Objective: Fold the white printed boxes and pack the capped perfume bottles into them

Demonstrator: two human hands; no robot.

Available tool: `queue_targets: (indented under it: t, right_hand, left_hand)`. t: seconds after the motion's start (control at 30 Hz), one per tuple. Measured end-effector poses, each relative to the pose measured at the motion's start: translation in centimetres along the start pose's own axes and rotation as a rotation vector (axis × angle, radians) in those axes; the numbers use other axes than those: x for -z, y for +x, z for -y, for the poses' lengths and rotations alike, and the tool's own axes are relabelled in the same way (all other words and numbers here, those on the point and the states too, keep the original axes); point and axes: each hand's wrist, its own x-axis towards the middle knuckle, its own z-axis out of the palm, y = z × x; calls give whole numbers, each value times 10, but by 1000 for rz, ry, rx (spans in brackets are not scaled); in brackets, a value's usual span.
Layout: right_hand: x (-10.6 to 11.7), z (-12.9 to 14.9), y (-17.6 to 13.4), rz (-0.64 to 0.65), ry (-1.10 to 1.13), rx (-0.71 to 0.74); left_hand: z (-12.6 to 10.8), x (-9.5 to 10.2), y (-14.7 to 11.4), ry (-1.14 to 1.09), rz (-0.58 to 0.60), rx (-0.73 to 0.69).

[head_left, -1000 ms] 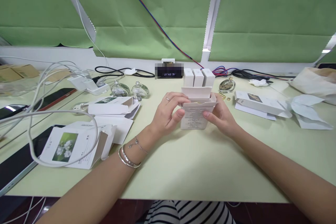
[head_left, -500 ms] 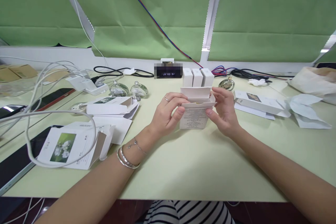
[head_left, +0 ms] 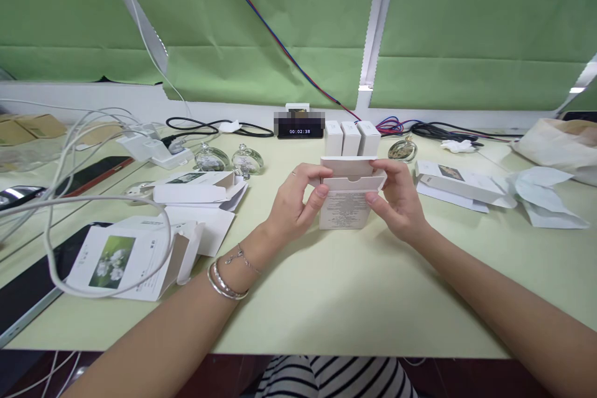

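A small white carton (head_left: 346, 210) stands upright on the table, its printed side facing me and its top flap raised at the back. My left hand (head_left: 298, 202) grips the carton's left side, thumb on the front panel and fingers at the upper edge. On the opposite side my right hand (head_left: 396, 202) holds it, thumb on the front and fingertips at the raised flap. The carton's inside is hidden from view. Just behind it are three narrow white boxes (head_left: 351, 138) in a row. A round glass bottle (head_left: 403, 149) stands behind my right hand.
Two round glass bottles (head_left: 247, 160) stand at the left, behind opened white cartons (head_left: 112, 261). A looped white cable (head_left: 109, 200) crosses the left side. Another opened carton (head_left: 459, 183) and crumpled white paper (head_left: 545, 196) lie at the right. A timer display (head_left: 300, 129) stands at the back.
My hands have shifted slightly at the carton's top. The inner front flap now lies further over the opening, with its notch showing, and my right fingertips have moved onto the raised flap.
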Motion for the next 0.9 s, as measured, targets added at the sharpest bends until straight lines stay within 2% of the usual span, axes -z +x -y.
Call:
queue_targets:
  t: [0.17, 0.37, 0.53, 0.7, 0.9]
  right_hand:
    - [0, -1, 0, -7, -3, -12]
    - [-1, -3, -1, -38, -29, -2]
    - [-3, -3, -1, -53, 17, -10]
    - [-3, -2, 1, -48, 36, -32]
    - [-4, -1, 0, -42, 94, -86]
  left_hand:
    - [0, -1, 0, 30, -15, -2]
    - [5, -5, 0, -27, -105, -69]
    - [2, -2, 2, 36, -15, -102]
    - [2, -1, 2, 164, -49, -90]
    - [3, -1, 2, 152, -34, -62]
